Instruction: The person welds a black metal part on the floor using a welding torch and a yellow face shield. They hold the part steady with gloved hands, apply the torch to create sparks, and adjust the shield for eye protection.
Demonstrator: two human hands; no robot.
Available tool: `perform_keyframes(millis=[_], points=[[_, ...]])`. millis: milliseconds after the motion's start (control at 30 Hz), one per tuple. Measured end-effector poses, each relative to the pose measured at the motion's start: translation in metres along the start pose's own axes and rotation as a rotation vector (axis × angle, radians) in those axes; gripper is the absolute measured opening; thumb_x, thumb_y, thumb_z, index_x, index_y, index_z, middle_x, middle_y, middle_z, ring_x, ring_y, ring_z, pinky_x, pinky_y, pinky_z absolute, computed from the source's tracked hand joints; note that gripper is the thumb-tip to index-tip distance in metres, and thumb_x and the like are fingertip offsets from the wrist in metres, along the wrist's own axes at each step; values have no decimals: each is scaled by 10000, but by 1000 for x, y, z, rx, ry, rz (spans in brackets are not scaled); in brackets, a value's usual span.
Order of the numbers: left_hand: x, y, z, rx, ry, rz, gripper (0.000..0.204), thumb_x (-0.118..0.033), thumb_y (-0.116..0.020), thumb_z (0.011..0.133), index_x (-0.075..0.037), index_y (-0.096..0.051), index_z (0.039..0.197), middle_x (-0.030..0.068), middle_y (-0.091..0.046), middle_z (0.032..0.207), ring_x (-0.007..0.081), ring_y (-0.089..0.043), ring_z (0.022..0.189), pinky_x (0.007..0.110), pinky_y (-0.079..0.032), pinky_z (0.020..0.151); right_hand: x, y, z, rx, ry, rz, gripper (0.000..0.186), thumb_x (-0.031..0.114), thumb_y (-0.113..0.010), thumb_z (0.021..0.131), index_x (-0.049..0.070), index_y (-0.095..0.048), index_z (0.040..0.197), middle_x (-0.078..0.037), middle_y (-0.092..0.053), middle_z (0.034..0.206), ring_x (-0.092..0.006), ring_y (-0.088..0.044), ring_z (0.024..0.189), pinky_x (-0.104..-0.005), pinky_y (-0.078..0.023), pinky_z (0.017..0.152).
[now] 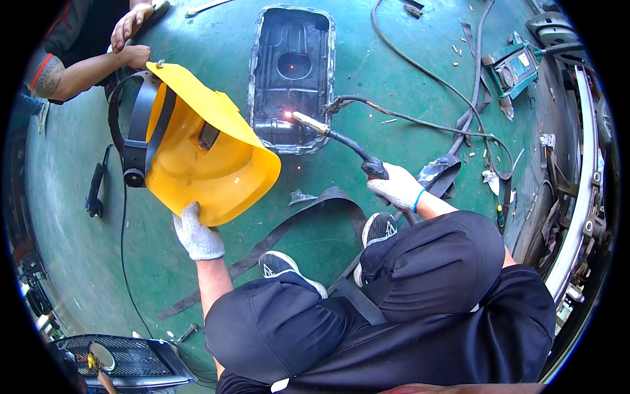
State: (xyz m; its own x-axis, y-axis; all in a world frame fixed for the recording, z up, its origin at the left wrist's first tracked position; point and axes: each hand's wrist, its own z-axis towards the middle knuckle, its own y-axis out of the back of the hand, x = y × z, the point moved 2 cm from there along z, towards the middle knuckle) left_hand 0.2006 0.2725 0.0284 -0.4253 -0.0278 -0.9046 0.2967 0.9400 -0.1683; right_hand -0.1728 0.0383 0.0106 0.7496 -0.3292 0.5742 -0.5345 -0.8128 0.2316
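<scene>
A yellow welding helmet (230, 167) with a black headband is gripped at its lower edge by my gloved left hand (197, 233). My right hand (397, 187), in a white work glove, is closed round the dark handle of a welding torch (351, 143). The torch's brass-coloured tip points left over a dark metal oil pan (254, 79) on the green floor. An orange-red glow shows at the tip, close to the pan's near inner side. At the pan's right edge a clamp (336, 104) on a cable is attached.
Another person's forearms (85, 73) reach in at the upper left. A teal power tool (515, 64) lies at the upper right. Cables (453, 85) and a dark strap (335, 197) run across the floor. A black grille (118, 358) lies at lower left, a silver rail (577, 197) at right.
</scene>
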Motion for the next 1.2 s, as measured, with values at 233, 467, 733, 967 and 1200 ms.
perform_keyframes(millis=[233, 467, 733, 967, 1200], points=[[-1, -7, -4, 56, -26, 70, 521, -76, -589, 954, -39, -507, 1466, 127, -628, 1348, 268, -653, 1196, 407, -555, 1017, 0, 2, 0, 5, 3, 4, 224, 239, -700, 914, 62, -632, 1032, -26, -612, 787, -130, -594, 637, -317, -509, 587], [14, -30, -17, 334, -71, 209, 504, -22, -555, 988, 2, -491, 1488, 119, -651, 1344, 226, -642, 1201, 356, -506, 1053, -5, -1, 5, -3, 14, 21, 227, 234, -704, 912, 63, -644, 1048, -14, -615, 788, -121, -585, 633, -310, -499, 587], [22, -51, -27, 431, -46, 265, 508, -51, -578, 967, 20, -508, 1465, 117, -653, 1328, 210, -639, 1191, 331, -498, 1038, -4, 1, 4, -15, -39, 15, 232, 250, -710, 905, 77, -652, 1047, 1, -607, 782, -104, -568, 632, -297, -486, 586], [7, -31, -16, 260, -77, 179, 543, -62, -572, 957, 22, -488, 1486, 139, -639, 1360, 255, -643, 1211, 376, -508, 1057, 2, 2, 0, 11, -50, 50, 213, 247, -699, 898, 88, -638, 1027, 4, -596, 774, -104, -559, 625, -296, -482, 577], [-11, 1, -1, -22, -50, -2, 515, -84, -575, 949, -49, -523, 1460, 120, -620, 1366, 274, -638, 1229, 427, -551, 1022, 1, 2, -2, -14, -8, 23, 226, 250, -702, 900, 89, -644, 1048, -4, -601, 784, -109, -564, 630, -304, -486, 580]])
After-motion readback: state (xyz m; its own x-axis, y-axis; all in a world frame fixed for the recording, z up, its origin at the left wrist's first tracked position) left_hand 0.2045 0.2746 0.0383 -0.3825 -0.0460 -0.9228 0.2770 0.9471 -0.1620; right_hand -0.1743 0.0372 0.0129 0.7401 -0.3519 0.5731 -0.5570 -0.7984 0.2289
